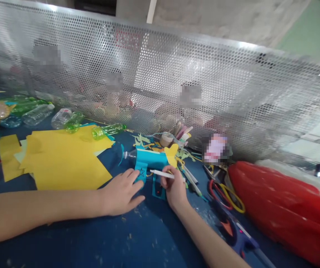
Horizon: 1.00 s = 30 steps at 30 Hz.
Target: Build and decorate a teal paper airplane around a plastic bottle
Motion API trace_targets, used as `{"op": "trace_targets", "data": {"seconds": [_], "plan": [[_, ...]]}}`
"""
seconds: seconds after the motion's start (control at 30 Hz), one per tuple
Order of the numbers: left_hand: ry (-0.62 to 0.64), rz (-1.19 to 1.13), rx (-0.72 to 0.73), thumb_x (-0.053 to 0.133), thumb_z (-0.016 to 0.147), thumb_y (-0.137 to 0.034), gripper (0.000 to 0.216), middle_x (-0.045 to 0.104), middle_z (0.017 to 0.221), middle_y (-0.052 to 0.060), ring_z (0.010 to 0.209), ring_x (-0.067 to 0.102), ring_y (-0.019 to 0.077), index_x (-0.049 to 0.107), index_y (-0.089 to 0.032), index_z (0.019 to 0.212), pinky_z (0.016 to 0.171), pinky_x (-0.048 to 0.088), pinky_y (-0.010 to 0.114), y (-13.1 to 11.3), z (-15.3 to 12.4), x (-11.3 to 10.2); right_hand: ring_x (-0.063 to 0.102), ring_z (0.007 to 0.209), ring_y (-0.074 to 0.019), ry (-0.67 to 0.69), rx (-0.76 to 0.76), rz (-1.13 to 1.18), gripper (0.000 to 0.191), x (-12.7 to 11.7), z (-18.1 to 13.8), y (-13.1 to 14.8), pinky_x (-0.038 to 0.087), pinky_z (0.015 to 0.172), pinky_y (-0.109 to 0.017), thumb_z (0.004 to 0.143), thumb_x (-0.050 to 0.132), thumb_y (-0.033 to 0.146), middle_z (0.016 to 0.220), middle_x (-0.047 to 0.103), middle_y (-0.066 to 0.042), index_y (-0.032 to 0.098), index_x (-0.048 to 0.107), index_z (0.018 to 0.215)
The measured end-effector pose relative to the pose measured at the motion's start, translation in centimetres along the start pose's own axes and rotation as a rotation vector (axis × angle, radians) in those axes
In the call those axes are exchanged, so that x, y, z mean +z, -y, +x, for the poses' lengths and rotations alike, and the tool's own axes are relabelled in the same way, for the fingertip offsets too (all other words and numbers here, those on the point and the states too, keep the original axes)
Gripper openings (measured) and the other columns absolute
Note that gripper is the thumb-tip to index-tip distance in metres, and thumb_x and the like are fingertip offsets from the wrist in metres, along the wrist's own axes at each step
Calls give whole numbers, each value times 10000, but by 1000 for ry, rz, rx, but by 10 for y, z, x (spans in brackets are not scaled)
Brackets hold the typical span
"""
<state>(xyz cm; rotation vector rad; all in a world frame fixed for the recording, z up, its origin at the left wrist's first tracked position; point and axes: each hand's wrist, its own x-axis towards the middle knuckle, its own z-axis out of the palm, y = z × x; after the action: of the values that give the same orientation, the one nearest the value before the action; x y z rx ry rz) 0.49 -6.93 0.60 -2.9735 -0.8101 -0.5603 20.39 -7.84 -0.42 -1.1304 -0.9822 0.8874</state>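
Note:
A plastic-bottle airplane (156,159) wrapped in blue paper lies in the middle of the blue table. A yellow paper tail (171,153) is at its right end, and the clear bottle neck with a curved blue strip points left. My left hand (123,191) lies with fingers spread at the near blue paper wing (141,172), which bears a black drawn star. Pinched in my right hand (175,188) is a white marker (162,174), its tip pointing left beside the wing. A blue piece (157,188) with a dark spot sits under my right hand, partly hidden.
Yellow paper sheets (62,160) and several plastic bottles (109,130) are at left. Paper scraps and a tape roll (166,139) lie behind the airplane. Scissors (220,193), a blue glue gun (240,234) and a red bag (282,208) are at right. A perforated metal panel (160,74) stands behind.

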Motion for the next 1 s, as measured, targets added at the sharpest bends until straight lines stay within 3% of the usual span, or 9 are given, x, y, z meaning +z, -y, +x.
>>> {"op": "trace_targets", "data": {"seconds": [0.1,0.2,0.47,0.63,0.73,0.83,1.0], "plan": [[-25,-30,-62,386,938,-422,369,400,1364,196,1257,381,372,557,-151,1119,959,428,554,10,-6,4,278,373,-108,-25,-9,-17,305,1,0,0,226,392,-237,830,448,460,386,335,75,225,501,644],[9,-74,-101,346,950,-445,407,338,1422,191,1302,332,375,543,-161,1166,998,396,559,12,-7,4,299,380,-107,-21,-26,-15,289,1,1,-1,221,396,-242,819,490,438,391,369,66,217,528,638],[11,-87,-86,313,956,-475,452,417,1403,147,1287,361,355,540,-195,1229,1020,375,543,13,-6,11,309,379,-104,23,3,10,256,0,2,-5,202,385,-241,805,538,398,397,391,67,217,543,625],[47,-141,-153,258,975,-458,464,511,1311,125,1268,372,333,548,-191,1220,1031,353,547,9,-4,7,358,410,-106,69,0,-133,250,3,-2,0,251,409,-237,801,531,397,441,452,55,213,546,633],[70,-196,-176,237,984,-438,460,501,1304,120,1265,373,304,581,-184,1154,1055,337,521,7,-3,3,354,418,-103,127,-1,-231,275,5,-5,4,272,423,-234,779,533,406,428,423,56,205,540,590],[61,-236,-174,249,980,-452,444,447,1342,120,1290,342,298,582,-196,1124,1066,327,522,7,-4,1,334,414,-102,96,-21,-272,289,5,-4,4,268,415,-232,792,490,400,414,385,62,208,521,578],[50,-209,-164,269,974,-463,427,383,1400,133,1320,307,322,554,-197,1151,1073,307,550,5,-10,6,394,437,-106,60,-9,-287,207,3,-2,-2,301,404,-213,777,563,397,471,463,67,222,500,685]]}}
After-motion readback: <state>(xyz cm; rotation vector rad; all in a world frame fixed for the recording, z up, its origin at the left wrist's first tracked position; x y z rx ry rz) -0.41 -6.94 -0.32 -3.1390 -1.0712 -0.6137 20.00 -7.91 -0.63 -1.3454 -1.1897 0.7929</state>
